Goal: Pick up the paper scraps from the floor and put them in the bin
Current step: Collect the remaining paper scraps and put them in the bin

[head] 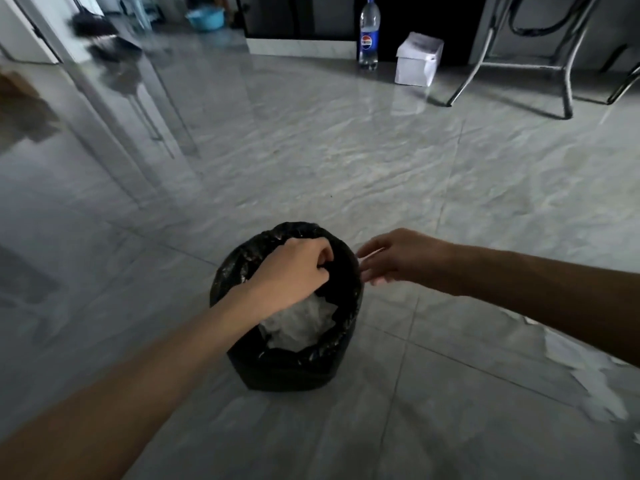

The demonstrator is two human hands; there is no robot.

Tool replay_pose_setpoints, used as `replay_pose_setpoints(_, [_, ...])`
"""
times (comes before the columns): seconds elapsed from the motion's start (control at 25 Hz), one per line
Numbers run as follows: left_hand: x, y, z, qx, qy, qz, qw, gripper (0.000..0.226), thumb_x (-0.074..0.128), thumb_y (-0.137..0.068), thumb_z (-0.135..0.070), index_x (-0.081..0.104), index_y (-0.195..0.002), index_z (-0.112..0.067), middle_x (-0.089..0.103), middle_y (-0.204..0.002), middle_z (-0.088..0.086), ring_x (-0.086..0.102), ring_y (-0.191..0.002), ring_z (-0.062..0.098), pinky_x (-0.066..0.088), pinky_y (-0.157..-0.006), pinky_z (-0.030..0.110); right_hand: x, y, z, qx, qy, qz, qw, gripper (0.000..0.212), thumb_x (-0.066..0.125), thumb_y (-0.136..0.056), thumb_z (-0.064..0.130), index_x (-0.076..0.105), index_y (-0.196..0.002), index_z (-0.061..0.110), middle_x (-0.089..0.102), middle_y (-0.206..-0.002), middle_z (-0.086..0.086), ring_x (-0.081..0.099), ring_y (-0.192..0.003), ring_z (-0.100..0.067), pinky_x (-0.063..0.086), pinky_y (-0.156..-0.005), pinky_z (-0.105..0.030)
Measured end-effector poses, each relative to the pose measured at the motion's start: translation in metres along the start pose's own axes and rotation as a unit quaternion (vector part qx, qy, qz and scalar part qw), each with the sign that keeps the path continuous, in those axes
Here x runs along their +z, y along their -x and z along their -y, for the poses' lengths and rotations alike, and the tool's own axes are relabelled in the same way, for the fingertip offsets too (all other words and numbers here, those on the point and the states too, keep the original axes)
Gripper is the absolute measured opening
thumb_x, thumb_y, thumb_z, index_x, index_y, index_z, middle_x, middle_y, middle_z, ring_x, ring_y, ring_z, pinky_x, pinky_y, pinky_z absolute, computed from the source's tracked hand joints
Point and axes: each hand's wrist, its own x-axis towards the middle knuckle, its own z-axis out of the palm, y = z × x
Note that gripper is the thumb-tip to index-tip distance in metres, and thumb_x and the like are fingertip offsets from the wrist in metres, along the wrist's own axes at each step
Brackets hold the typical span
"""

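Observation:
A small bin lined with a black bag stands on the grey tiled floor, low in the middle of the head view. White crumpled paper lies inside it. My left hand hovers over the bin's mouth with its fingers curled down; whether anything is in it is hidden. My right hand reaches in from the right, fingers spread and blurred, just beside the bin's right rim, holding nothing. White paper scraps lie on the floor at the lower right, below my right forearm.
At the back stand a clear plastic bottle with a blue label, a white box and metal chair legs. A blue basin and a dark broom head sit far left.

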Motion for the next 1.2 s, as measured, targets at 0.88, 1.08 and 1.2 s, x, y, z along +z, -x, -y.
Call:
replay_pose_setpoints(0.88, [0.316,-0.067,-0.331,0.358,-0.157,0.283,0.876,0.054,0.067,-0.081,-0.034,0.045,-0.130,-0.026,0.049,-0.134,0.004,0.054,-0.117,0.028,0.050,-0.085,0.039,-0.231,0.221,-0.478,0.233,0.248,-0.364,0.867,0.017,0.064,-0.074,0.005,0.061,-0.090,0.005,0.060,-0.095,-0.025,0.056,-0.085,-0.039,0.047,-0.074,-0.039])
replay_pose_setpoints(1.08, [0.380,-0.078,-0.337,0.377,-0.212,0.261,0.863,0.067,0.072,-0.078,-0.035,0.040,-0.136,-0.024,0.041,-0.139,0.009,0.049,-0.120,0.031,0.048,-0.091,0.043,-0.229,0.209,-0.486,0.144,0.198,-0.393,0.887,0.019,0.066,-0.069,0.002,0.065,-0.075,0.020,0.070,-0.076,-0.005,0.064,-0.074,-0.022,0.038,-0.063,-0.024])
replay_pose_setpoints(1.2, [0.397,-0.084,-0.332,0.372,-0.167,0.256,0.877,0.045,0.066,-0.083,-0.027,0.049,-0.123,-0.016,0.048,-0.125,0.010,0.052,-0.112,0.030,0.048,-0.080,0.041,-0.229,0.186,-0.474,0.089,0.202,-0.380,0.898,0.035,0.069,-0.071,0.015,0.060,-0.102,0.028,0.061,-0.077,0.006,0.055,-0.069,-0.011,0.038,-0.063,-0.023])
